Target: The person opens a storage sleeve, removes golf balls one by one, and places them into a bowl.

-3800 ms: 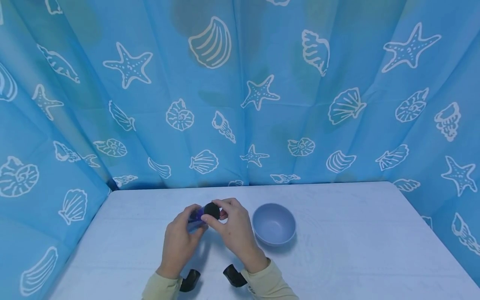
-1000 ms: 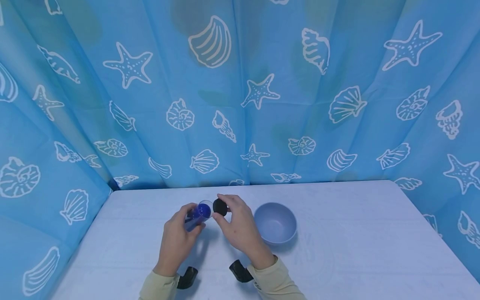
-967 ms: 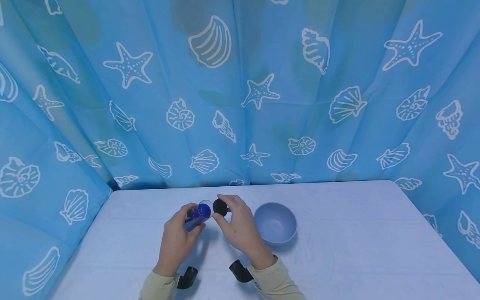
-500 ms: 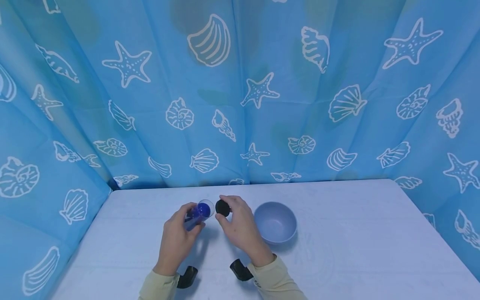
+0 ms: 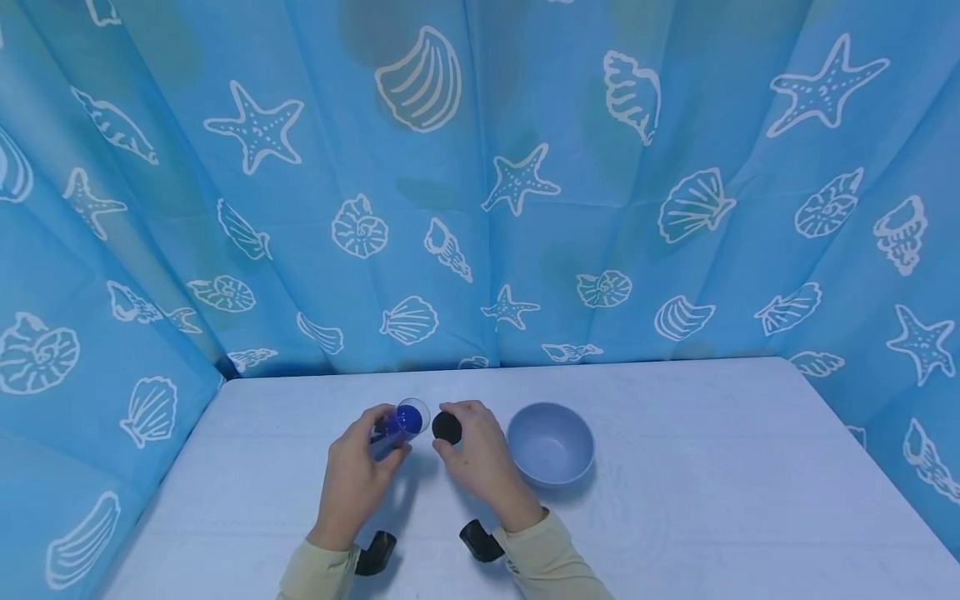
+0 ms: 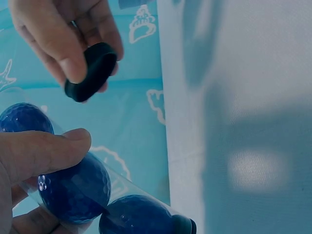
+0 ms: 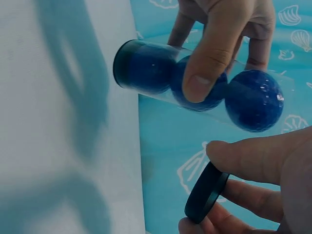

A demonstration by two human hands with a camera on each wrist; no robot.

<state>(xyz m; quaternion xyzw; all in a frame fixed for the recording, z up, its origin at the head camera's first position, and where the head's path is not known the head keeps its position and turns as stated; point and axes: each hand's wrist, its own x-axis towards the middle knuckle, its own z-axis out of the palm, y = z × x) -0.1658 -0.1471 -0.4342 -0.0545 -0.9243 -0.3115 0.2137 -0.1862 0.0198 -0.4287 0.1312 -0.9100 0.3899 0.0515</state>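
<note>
From the left, blue curtain folds point(image 5: 262, 200) are printed with white starfish and shells. Now the left hand point(image 5: 354, 483): a clear, smooth cylindrical tube point(image 5: 425, 415) is clamped between its thumb and fingers, held tilted above the white desk point(image 5: 720, 475), mouth facing right. Inside, three round blue balls point(image 7: 254, 101) are lined up, their dimpled, glossy skins picked out by the light. Across a narrow gap, a black disc-shaped cap point(image 5: 447, 428) with a ridged-up rim is pinched by the right hand point(image 5: 482, 462), thumb on one side, fingers on the other; tube and cap are kept apart. Just beside that hand, a smooth, round blue bowl point(image 5: 551, 450) is set upright on the desk. The desk's far edge is drawn straight along the curtain, and a broad stretch of its surface is left to the bowl's right.
</note>
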